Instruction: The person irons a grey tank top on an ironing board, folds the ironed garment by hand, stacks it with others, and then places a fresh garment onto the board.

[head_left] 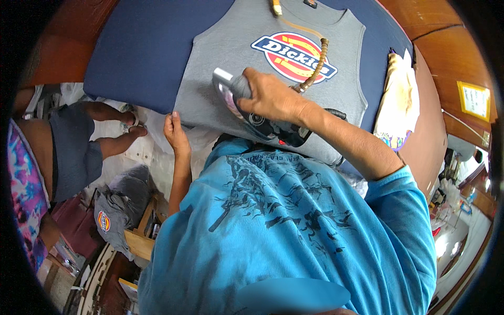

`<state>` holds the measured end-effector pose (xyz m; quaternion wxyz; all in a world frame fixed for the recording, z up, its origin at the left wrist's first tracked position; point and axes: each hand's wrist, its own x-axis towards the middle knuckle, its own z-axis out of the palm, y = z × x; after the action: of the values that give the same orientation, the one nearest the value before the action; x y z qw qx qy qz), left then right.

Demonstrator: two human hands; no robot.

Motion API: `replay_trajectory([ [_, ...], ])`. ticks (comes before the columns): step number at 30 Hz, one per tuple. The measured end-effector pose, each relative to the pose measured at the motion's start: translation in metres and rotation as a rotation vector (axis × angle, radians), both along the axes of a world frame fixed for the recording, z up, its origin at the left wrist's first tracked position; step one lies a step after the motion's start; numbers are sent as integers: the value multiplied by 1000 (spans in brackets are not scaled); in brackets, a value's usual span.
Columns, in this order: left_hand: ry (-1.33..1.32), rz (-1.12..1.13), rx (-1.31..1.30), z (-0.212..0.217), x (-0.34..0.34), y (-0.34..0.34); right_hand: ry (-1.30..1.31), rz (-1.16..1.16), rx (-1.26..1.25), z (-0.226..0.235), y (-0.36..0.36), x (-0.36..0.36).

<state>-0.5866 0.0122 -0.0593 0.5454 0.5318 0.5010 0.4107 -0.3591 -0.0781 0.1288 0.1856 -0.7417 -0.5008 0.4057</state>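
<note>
While the iron sits mid-shirt, here is how it stands:

Right hand: the right hand [270, 97] is wrapped tight around the handle of the iron [252, 113], fingers closed on it, pressing it onto the lower middle of the shirt, just near of the chest print.

Left hand: the left hand [176, 134] pinches the near left edge of the grey sleeveless shirt [220, 58], fingers curled on the fabric and holding it taut over the board's edge.

Shirt: it lies flat and face up on the navy ironing board [142, 47], neck to the far side, hem toward the person, with a red, yellow and blue oval print [294, 55] on the chest.

Hose: a tan, ribbed hose [315, 65] runs from the far side across the print down toward the iron.

Progress: by my reading the pressing is under way; the upper body looks smooth, while the hem and the near right part are hidden by the arm, so I cannot tell how much is left.

Right side: a pale cloth [399, 94] lies on the board's right end.

Left, below: another grey shirt [118, 205] is heaped low down, and a second person's legs [100, 131] are beyond it.
</note>
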Motion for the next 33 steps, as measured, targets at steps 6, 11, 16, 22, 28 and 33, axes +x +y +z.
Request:
replay_trajectory([
  [6, -144, -11, -147, -1, -2, 6, 7, 117, 182, -14, 55, -31],
  [11, -338, -57, -313, 17, 7, 4, 11, 104, 177, -18, 92, -55],
  [16, -299, -126, -318, -29, -21, 15, 41, 182, 89, -4, 34, -32],
  [22, -211, -83, -306, -22, -17, 16, -21, -148, -61, 23, -84, 39],
  [28, -105, 38, -341, -14, -3, 14, -73, -673, 7, -10, -248, 106],
  [33, 19, 115, -304, -19, -4, 17, -69, -853, -69, 14, -281, 123],
])
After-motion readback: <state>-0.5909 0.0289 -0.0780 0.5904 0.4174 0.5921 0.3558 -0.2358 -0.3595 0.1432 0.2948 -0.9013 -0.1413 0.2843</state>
